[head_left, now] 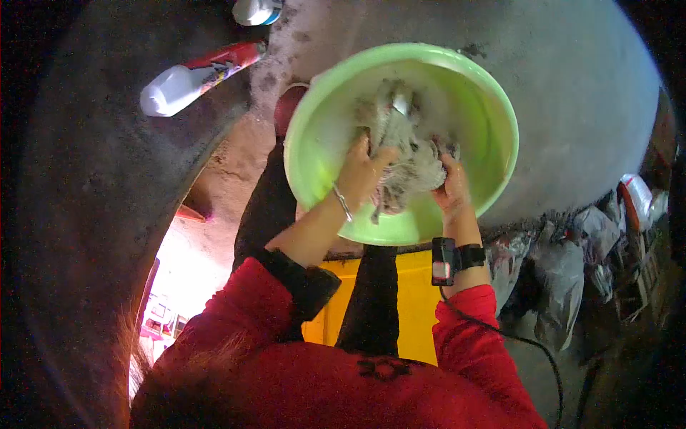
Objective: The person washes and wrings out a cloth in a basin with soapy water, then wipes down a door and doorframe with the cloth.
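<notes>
A light green basin (502, 121) holds cloudy, whitish water. In it lies a wet, bunched cloth (409, 161), greyish-beige with darker patches; its exact kind cannot be made out. My left hand (364, 171) grips the cloth's left side, thumb across it and some fingertips hidden. On the opposite side, my right hand (454, 187) has its fingers curled around the cloth's right edge. Both hands are inside the basin's near half. A small pale, shiny patch shows on the cloth's far end.
A white bottle with a red label (175, 89) lies at the upper left, near a white container (257, 11). Plastic bags (561, 275) crowd the right side. Below the basin is a yellow surface (416, 307). A black cable (529, 342) runs from my right wrist.
</notes>
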Available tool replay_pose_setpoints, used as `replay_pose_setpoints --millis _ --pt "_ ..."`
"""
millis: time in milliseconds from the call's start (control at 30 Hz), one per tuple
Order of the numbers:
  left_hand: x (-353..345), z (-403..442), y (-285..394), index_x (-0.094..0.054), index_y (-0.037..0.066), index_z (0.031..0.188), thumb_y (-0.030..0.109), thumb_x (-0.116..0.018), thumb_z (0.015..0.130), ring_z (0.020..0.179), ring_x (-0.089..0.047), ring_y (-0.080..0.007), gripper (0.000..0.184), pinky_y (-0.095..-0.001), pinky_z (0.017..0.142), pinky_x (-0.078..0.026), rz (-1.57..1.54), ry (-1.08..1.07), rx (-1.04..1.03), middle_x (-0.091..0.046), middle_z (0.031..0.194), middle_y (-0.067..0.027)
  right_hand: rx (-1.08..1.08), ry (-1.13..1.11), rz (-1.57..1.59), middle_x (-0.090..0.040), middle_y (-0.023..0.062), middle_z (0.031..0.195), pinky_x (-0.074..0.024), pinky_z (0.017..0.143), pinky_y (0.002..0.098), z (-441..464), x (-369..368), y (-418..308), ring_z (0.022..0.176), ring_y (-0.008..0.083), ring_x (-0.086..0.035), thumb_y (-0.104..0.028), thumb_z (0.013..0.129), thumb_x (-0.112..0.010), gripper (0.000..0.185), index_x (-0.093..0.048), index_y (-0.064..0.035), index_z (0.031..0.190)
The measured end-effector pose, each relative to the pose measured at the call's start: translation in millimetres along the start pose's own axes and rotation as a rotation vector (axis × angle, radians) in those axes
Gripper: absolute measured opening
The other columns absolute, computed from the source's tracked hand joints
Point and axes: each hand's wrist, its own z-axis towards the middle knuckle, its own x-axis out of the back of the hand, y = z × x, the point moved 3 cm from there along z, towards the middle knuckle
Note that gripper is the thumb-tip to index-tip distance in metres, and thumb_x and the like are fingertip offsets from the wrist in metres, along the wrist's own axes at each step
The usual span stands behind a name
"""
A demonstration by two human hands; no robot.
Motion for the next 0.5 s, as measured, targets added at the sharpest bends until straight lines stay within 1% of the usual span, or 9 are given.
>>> replay_pose_setpoints --millis 33,167,200,300,333,400,433,467,500 --pt "3.1 2.7 -3.9 -0.047 -0.001 0.118 0.012 -0.060 0.077 0.092 -0.055 -0.0178 0.044 -0.0291 0.083 -0.044 0.006 -0.061 0.144 -0.058 0.106 -0.0111 0.053 -0.092 -0.081 -0.055 0.0101 0.112 -0.0507 0.079 0.0330 -7.2 -0.3 -2.6 0.098 0.0224 -0.056 -0.001 0.072 -0.050 0.041 -0.052 -0.0016 0.113" --pt "12.9 16.0 -14.0 -0.040 0.002 0.125 0.020 -0.062 0.076 0.103 -0.050 -0.0203 0.057 -0.0327 0.089 -0.040 0.011 0.167 -0.044 -0.051 0.117 -0.0126 0.183 -0.323 -0.243 -0.057 0.0071 0.107 -0.0505 0.077 0.0302 -37.6 -49.2 -26.3 0.091 0.0194 -0.059 0.000 0.067 -0.048 0.044 -0.055 -0.0027 0.111" --pt "13.6 19.5 -18.1 -0.039 0.006 0.128 0.033 -0.059 0.081 0.109 -0.050 -0.0216 0.057 -0.0352 0.092 -0.042 -0.254 0.138 0.085 -0.051 0.118 -0.0103 0.184 -0.331 -0.237 -0.058 0.0061 0.105 -0.0505 0.076 0.0294 -43.8 -54.4 -27.2 0.088 0.0188 -0.059 -0.001 0.067 -0.049 0.044 -0.056 -0.0034 0.110" --pt "-1.2 12.9 -7.8 -0.033 0.007 0.133 0.036 -0.065 0.077 0.114 -0.045 -0.0234 0.071 -0.0353 0.097 -0.036 -0.471 0.067 0.120 -0.044 0.127 -0.0128 0.170 -0.420 -0.702 -0.063 0.0097 0.086 -0.0497 0.071 0.0313 -84.2 -87.8 -24.3 0.080 0.0209 -0.061 -0.012 0.070 -0.054 0.032 -0.060 -0.0018 0.100" --pt "-13.2 -1.7 9.0 -0.035 0.007 0.132 0.038 -0.056 0.084 0.116 -0.045 -0.0218 0.061 -0.0356 0.097 -0.037 -0.446 0.113 0.255 -0.042 0.129 -0.0111 0.096 -0.379 -0.957 -0.063 0.0121 0.080 -0.0493 0.070 0.0347 -96.0 -104.3 -14.7 0.076 0.0248 -0.062 -0.015 0.072 -0.055 0.029 -0.061 -0.0010 0.096" --pt "-3.7 18.3 -24.5 -0.036 0.007 0.130 0.035 -0.046 0.090 0.115 -0.045 -0.0210 0.050 -0.0363 0.095 -0.039 0.034 -0.051 -0.215 -0.042 0.129 -0.0107 0.663 -0.226 -1.181 -0.063 0.0140 0.075 -0.0477 0.063 0.0384 -100.2 -120.7 12.4 0.070 0.0301 -0.060 -0.016 0.073 -0.057 0.023 -0.061 -0.0024 0.092" --pt "-1.5 26.5 -47.3 -0.038 0.006 0.129 0.030 -0.039 0.093 0.114 -0.046 -0.0211 0.043 -0.0366 0.093 -0.041 -0.541 -0.178 -0.101 -0.044 0.127 -0.0120 0.963 -0.139 -1.267 -0.063 0.0149 0.072 -0.0469 0.060 0.0403 -99.3 -123.2 21.4 0.067 0.0328 -0.060 -0.016 0.074 -0.058 0.021 -0.061 -0.0031 0.090" --pt "1.0 34.6 -70.8 -0.040 0.006 0.127 0.025 -0.032 0.095 0.113 -0.047 -0.0212 0.038 -0.0370 0.092 -0.042 -1.109 -0.246 0.064 -0.046 0.126 -0.0132 0.945 -0.056 -1.238 -0.062 0.0170 0.074 -0.0456 0.063 0.0434 -87.5 -118.3 26.5 0.068 0.0363 -0.058 -0.019 0.073 -0.059 0.023 -0.062 -0.0034 0.090" --pt "3.3 28.8 -68.0 -0.042 0.005 0.125 0.024 -0.034 0.094 0.112 -0.048 -0.0232 0.037 -0.0369 0.090 -0.043 -0.847 -0.148 0.080 -0.047 0.124 -0.0150 0.919 0.028 -1.212 -0.061 0.0191 0.076 -0.0443 0.066 0.0465 -71.7 -114.4 29.5 0.070 0.0398 -0.056 -0.021 0.072 -0.060 0.026 -0.062 -0.0036 0.090"
